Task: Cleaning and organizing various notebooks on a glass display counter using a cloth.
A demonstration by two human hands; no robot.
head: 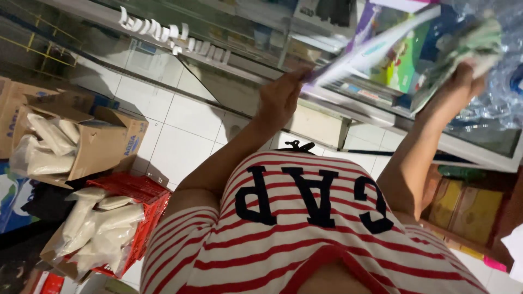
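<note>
Both my arms reach forward over my red-and-white striped shirt (305,239) toward a glass display counter (327,117). My left hand (279,99) pinches the near edge of a flat white and purple package (376,48) that lies tilted over the counter top. My right hand (456,83) is closed on a crumpled green and white plastic-wrapped pack (473,39), held up above the counter. Colourful flat packs (406,65) lie between the two hands.
A cardboard box (101,144) with white bags stands on the white tile floor (185,136) at left. Below it a red crate (143,204) holds more white bags. Yellow packs (474,209) sit on a low shelf at right. Plastic-wrapped bottles (504,87) lie at far right.
</note>
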